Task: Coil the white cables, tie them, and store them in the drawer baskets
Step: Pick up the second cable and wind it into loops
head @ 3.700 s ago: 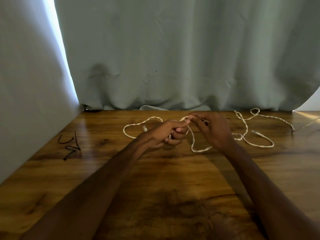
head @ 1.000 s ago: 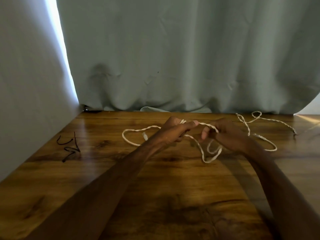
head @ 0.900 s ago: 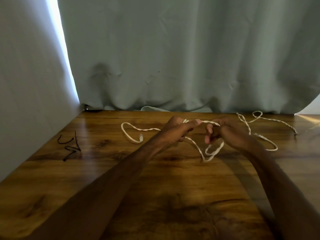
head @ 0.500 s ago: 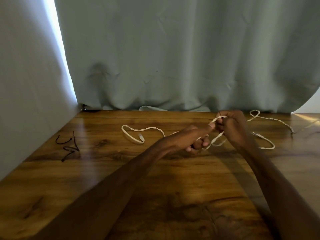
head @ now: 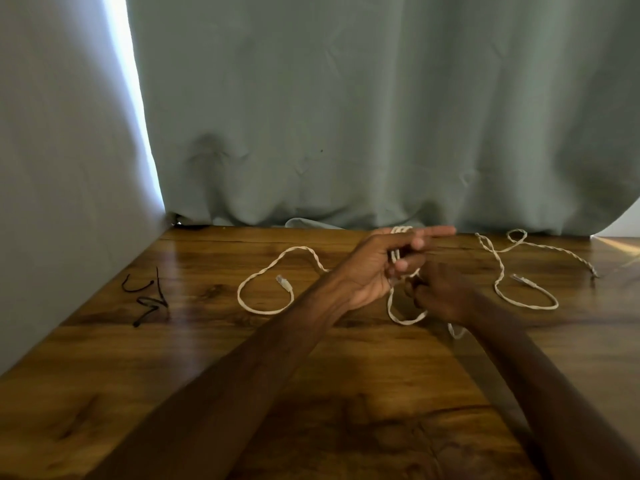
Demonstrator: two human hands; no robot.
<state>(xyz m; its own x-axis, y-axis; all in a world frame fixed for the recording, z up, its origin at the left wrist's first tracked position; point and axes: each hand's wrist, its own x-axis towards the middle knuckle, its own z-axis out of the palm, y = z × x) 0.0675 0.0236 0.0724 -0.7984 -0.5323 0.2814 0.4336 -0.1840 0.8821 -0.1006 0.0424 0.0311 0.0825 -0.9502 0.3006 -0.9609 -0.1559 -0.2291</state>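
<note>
Two bare forearms reach out over the wooden desk (head: 194, 372), whose glossy grain fills the near part of the view. The right hand (head: 441, 294) sits lower and nearer, in shadow, its fingers (head: 414, 289) curled together around the white cable (head: 403, 315) where a slack loop hangs down and touches the desk just below the wrist. The left hand (head: 372, 268) is raised just beyond and to the left of it, palm turned toward the right hand. Several turns of the same cable are wound around it, crossing over the top near the knuckles and running down across the palm; the index finger points straight out to the right, while the other fingers bend inward against the turns, clamped on them.

From the left hand the cable trails off to the left and lies in a wide open loop on the desk, ending in a small clear plug (head: 284, 282) inside that loop. To the right, well apart from the hands, a second white cable (head: 502, 268) lies loosely twisted, with its own plug resting within its lower loop. Far left, near the wall, a few thin black ties (head: 147, 299) lie scattered. Behind everything a grey-green curtain (head: 381, 116) hangs down to the back edge of the desk.
</note>
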